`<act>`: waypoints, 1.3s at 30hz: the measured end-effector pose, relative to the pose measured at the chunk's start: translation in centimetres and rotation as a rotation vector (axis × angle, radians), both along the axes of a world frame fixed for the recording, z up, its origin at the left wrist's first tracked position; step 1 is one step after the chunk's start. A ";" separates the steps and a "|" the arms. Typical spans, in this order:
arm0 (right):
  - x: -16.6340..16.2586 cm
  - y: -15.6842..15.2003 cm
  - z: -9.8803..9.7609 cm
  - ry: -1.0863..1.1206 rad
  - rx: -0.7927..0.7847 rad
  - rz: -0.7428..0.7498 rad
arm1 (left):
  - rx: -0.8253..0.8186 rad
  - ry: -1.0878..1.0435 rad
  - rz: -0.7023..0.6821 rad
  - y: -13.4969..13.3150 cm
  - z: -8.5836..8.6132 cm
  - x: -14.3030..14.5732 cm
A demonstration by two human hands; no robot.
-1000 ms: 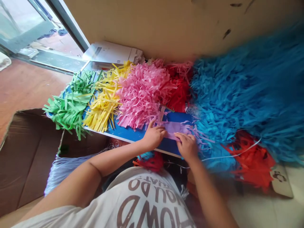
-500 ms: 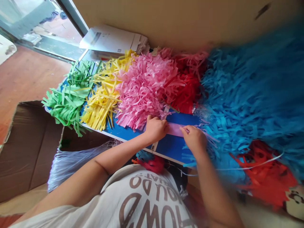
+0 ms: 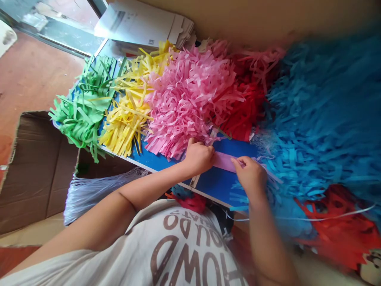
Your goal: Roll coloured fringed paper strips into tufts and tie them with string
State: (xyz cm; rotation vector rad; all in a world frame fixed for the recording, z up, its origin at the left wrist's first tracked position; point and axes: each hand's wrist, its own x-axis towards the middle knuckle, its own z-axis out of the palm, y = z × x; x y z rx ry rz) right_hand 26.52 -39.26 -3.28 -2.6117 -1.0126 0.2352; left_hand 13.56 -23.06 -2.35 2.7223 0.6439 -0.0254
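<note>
Lying crosswise between both hands: purple paper strip (image 3: 224, 161)

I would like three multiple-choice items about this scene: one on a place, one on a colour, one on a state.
1. Where does the green fringe pile lie?
A. at the left end of the board
B. inside the box
C. on the blue heap

2. What colour is the paper strip between the hands?
A. green
B. lilac
C. black

3. How does the strip lie?
A. crumpled into a ball
B. hanging in the air
C. flat on the board

Key:
A, the green fringe pile overhangs the blue board leftmost.
B, the paper strip is pale lilac.
C, the left hand and right hand press it flat.
</note>
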 end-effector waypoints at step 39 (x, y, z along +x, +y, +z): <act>4.5 -0.7 -0.9 0.029 0.059 0.367 | 0.076 -0.187 -0.286 2.8 -0.7 -0.8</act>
